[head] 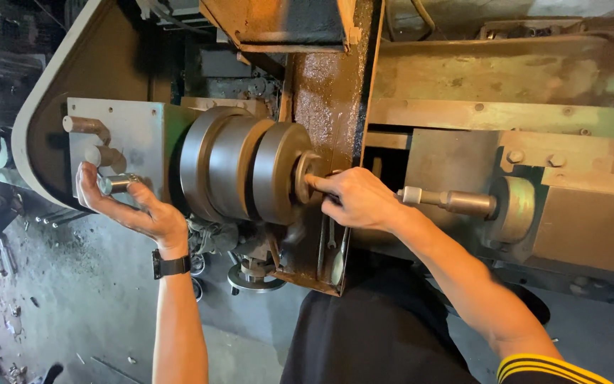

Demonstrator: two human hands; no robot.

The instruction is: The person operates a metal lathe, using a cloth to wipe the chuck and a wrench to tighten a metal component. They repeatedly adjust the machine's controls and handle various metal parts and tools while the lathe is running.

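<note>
1. Nearest, right hand (355,200) pinches small brass disc (307,176) against stepped drum (244,172).
2. Left hand (128,208) closed around steel handle (116,184).
3. Fingers risk being caught should the drum turn.

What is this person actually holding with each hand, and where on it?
The left hand grips a short metal lever handle by its end. The right hand pinches a small round disc at its rim, against the big chuck.
</note>
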